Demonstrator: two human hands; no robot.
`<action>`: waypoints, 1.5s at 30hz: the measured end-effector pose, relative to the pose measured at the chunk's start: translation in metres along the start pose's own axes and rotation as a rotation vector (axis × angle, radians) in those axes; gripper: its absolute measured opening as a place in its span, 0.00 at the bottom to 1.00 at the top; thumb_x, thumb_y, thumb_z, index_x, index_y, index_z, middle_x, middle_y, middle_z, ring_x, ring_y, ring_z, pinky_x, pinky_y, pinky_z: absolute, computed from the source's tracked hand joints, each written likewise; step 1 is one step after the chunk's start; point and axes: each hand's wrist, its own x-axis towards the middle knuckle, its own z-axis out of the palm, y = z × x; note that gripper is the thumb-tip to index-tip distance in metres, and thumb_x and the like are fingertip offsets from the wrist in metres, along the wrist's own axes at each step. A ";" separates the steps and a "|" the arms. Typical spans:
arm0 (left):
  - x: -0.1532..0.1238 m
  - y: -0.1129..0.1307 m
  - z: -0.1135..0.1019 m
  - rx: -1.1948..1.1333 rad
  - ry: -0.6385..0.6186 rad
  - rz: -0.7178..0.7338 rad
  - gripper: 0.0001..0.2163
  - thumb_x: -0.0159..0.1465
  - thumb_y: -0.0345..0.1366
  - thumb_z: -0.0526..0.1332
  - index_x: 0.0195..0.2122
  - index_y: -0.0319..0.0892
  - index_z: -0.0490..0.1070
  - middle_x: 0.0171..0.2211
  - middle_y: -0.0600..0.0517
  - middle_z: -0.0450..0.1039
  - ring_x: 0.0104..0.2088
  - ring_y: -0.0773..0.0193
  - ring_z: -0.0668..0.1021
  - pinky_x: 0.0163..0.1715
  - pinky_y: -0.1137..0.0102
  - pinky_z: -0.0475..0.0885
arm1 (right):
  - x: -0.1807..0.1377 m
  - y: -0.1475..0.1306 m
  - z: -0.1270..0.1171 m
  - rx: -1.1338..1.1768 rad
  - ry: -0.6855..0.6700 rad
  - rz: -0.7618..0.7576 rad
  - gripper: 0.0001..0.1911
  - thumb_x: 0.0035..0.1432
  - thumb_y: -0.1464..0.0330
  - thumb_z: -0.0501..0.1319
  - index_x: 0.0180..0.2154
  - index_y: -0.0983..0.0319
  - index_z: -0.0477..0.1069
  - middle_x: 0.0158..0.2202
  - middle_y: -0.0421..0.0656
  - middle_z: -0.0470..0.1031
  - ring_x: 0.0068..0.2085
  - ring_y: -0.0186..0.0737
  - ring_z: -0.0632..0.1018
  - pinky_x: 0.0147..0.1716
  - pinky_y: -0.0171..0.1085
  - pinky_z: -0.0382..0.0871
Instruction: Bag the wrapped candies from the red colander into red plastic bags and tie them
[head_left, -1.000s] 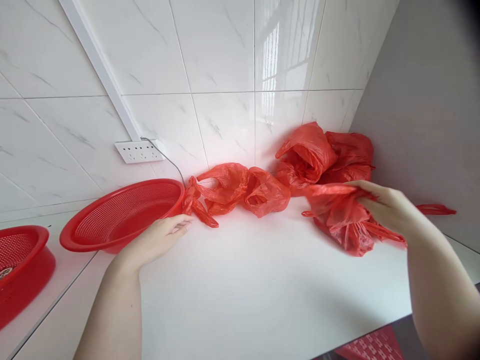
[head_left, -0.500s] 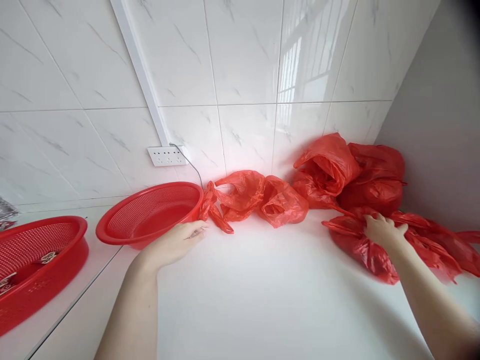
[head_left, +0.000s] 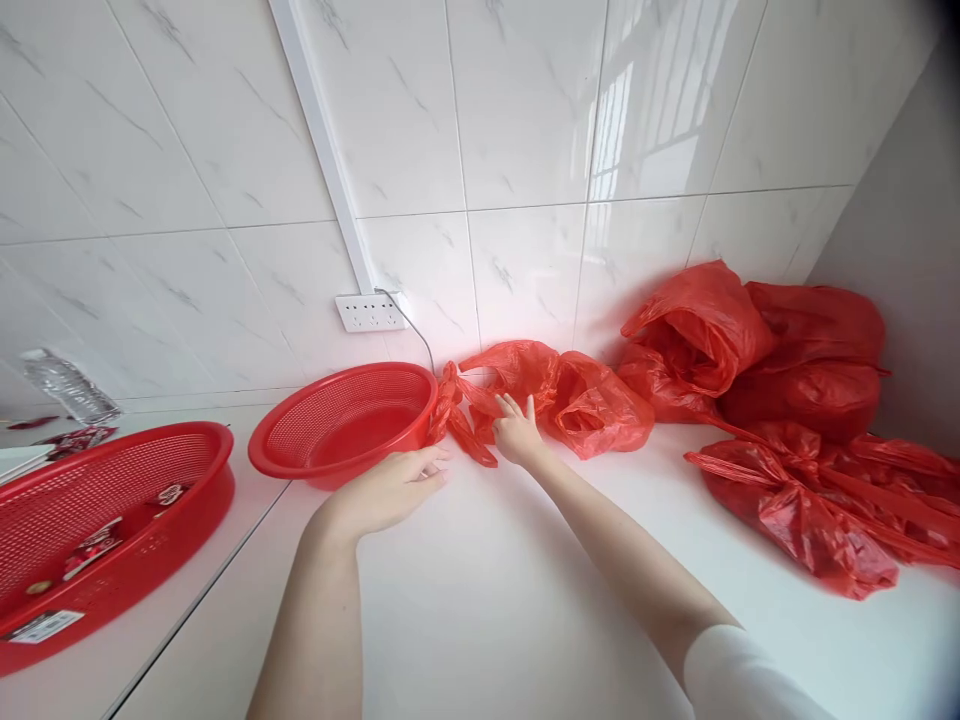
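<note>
My left hand (head_left: pixel 390 488) rests open on the white counter, its fingertips by the rim of a red mesh basket (head_left: pixel 346 418). My right hand (head_left: pixel 516 430) reaches across to a crumpled red plastic bag (head_left: pixel 555 395) lying against the tiled wall; its fingers are stretched out and touch the bag's left part. Whether they pinch any plastic I cannot make out. A flattened red bag (head_left: pixel 806 500) lies on the counter at the right, apart from both hands.
More stuffed red bags (head_left: pixel 757 350) are piled in the far right corner. A second red basket (head_left: pixel 97 520) with small packets stands at the left. A wall socket (head_left: pixel 370 311) with a cable is above the baskets. A clear bottle (head_left: pixel 67 385) lies far left.
My right hand let go of the bag at the right and moved left to the crumpled bag by the basket. The view has shifted, showing more of the left basket.
</note>
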 end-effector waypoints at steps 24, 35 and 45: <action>0.012 -0.009 0.000 0.035 0.294 -0.097 0.20 0.66 0.45 0.47 0.53 0.47 0.70 0.58 0.47 0.70 0.57 0.47 0.72 0.49 0.59 0.70 | -0.019 0.019 -0.103 0.233 0.506 -0.123 0.18 0.58 0.76 0.49 0.42 0.61 0.75 0.48 0.47 0.77 0.56 0.47 0.73 0.63 0.55 0.52; -0.009 0.002 -0.007 -0.164 0.895 0.462 0.13 0.66 0.38 0.55 0.50 0.46 0.71 0.51 0.48 0.73 0.52 0.58 0.75 0.53 0.62 0.71 | -0.029 0.026 -0.138 1.602 0.239 0.089 0.08 0.39 0.76 0.61 0.23 0.60 0.64 0.21 0.34 0.67 0.20 0.28 0.65 0.21 0.29 0.56; 0.013 0.028 0.026 -0.175 0.526 0.423 0.07 0.61 0.41 0.63 0.36 0.45 0.70 0.34 0.54 0.76 0.36 0.64 0.77 0.39 0.69 0.73 | -0.021 0.011 -0.122 1.672 0.626 0.012 0.12 0.39 0.77 0.60 0.24 0.60 0.56 0.23 0.32 0.63 0.21 0.26 0.62 0.21 0.27 0.55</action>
